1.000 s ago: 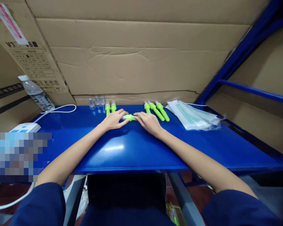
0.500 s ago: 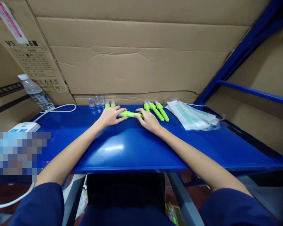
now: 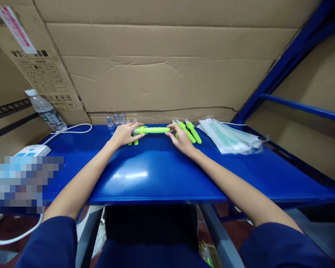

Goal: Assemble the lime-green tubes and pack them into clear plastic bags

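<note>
A lime-green stick (image 3: 156,130) is held roughly level between two bare hands, near the back of a blue desk (image 3: 167,171). The left hand (image 3: 125,134) is clamped on its clear, thicker end, thumb in front and fingers behind, probably because that end gives the fuller grip. The right hand (image 3: 183,139) has its thumb and fingers around the narrow tip, perhaps to steady or guide it (whether they press on it or merely surround it, I cannot tell).

At the stick's clear end, partly hidden by it and the left hand, lies a pair (image 3: 136,140) of similar green ones. Just past its tip lies a matching trio (image 3: 193,131), slanting side by side and partly behind the right hand; the two groups seem placed for easy reach.

Left of the stick, three clear caps (image 3: 116,120) stand upright, perhaps so they cannot roll. Well right of it are flat, clear packets (image 3: 228,137). Far to its left are a bottle (image 3: 46,111) and, nearer the wearer, a white power strip (image 3: 33,152). Behind it rises cardboard (image 3: 167,70), likely serving as a screen.
</note>
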Motion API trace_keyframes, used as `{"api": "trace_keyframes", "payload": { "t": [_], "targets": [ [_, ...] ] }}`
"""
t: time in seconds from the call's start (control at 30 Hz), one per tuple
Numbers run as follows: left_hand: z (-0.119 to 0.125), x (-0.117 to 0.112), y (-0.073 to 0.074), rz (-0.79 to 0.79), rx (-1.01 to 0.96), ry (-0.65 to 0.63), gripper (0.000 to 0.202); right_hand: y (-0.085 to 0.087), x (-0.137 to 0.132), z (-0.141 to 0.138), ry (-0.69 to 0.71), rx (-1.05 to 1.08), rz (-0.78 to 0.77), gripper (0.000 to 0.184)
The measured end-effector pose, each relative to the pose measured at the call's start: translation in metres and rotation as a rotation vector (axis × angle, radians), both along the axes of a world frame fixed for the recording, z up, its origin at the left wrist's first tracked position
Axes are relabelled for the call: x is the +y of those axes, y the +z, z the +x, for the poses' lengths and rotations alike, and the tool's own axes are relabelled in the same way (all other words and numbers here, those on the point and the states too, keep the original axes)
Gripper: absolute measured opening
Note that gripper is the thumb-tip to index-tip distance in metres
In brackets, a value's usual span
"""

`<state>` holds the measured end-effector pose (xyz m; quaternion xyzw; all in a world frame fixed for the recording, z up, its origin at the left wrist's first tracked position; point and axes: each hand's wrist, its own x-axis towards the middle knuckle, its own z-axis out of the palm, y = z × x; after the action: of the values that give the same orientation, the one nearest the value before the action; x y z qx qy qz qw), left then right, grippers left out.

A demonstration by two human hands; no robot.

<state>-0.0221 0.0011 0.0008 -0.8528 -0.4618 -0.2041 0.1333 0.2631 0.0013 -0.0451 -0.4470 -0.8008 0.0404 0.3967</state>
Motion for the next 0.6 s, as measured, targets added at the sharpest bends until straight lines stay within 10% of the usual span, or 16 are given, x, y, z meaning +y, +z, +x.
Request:
{"api": "trace_keyframes", "payload": {
  "t": [0.6],
  "targets": [
    [0.0044, 0.0015, -0.0061, 0.004, -0.016, -0.018, 0.063, 0.0003, -0.0024, 0.0067, 0.016, 0.12, -0.035, 0.03]
  ]
}}
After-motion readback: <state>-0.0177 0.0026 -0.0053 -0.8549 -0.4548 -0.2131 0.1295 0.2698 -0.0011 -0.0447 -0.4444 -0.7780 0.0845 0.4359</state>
